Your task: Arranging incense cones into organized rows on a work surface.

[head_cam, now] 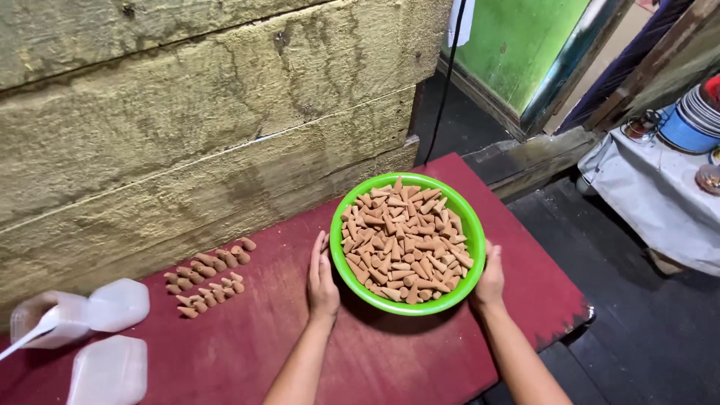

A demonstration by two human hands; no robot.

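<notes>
A bright green round bowl (341,217) heaped with several small brown cone-shaped pieces (405,238) sits on a dark red table (390,352). My left hand (322,280) rests flat against the bowl's left side, fingers pointing away from me. On the bowl's right side, my right hand (490,281) touches the rim. Both hands press the bowl between them. A small group of the same brown cones (210,274) lies in loose rows on the table to the left.
Translucent white plastic boxes (116,304) and a lid (109,370) lie at the table's left end, with a white spoon (30,336). A rough wooden wall (195,127) stands behind. Right of the table: dark floor, a cloth-covered stand (660,199) with dishes.
</notes>
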